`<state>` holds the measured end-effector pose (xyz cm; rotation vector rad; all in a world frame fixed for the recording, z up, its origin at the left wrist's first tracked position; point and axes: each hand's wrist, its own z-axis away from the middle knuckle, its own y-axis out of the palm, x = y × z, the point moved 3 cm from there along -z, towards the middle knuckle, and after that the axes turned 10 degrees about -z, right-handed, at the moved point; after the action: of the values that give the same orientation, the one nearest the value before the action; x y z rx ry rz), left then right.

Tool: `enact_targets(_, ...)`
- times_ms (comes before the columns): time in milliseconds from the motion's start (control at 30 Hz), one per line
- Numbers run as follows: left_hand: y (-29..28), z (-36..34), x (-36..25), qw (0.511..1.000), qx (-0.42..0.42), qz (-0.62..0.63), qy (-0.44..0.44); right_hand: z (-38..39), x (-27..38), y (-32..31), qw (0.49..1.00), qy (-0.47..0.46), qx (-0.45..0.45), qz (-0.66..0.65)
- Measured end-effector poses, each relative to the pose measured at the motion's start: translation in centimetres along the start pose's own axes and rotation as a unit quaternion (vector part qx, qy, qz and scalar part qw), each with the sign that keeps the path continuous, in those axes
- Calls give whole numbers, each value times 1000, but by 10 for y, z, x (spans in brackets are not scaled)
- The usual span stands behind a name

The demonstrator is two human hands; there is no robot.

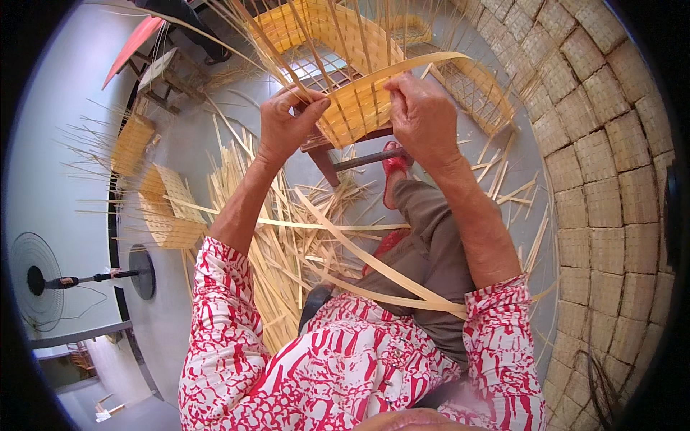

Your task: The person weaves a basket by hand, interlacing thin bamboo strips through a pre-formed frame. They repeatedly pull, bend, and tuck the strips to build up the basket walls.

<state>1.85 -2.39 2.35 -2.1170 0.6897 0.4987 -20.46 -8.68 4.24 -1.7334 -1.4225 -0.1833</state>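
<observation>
A partly woven bamboo basket rests on a small wooden stool in front of me, with many loose upright strips fanning out from it. My left hand pinches strips at the basket's left edge. My right hand grips a wide flat bamboo strip that arcs over the weave. Another long strip runs across my lap toward my right sleeve. My legs in grey trousers and red sandals stretch under the stool.
Loose bamboo strips cover the floor by my left leg. Half-made baskets lie at the left. Stacked woven baskets form a wall on the right. A standing fan lies at the far left. More frames sit beyond the stool.
</observation>
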Motion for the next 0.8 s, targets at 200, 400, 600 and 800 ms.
enact_targets(200,14,-5,5,999,3,37,25,1,-59,31,684,382,-111,-611)
enact_targets(400,24,-5,0,996,-61,49,50,-15,-70,24,572,298,26,-764)
enact_targets(600,26,-8,-6,996,-61,39,46,-38,1,15,839,129,157,-505)
enact_targets(800,24,-10,-2,997,-56,39,44,-25,3,14,892,163,93,-412)
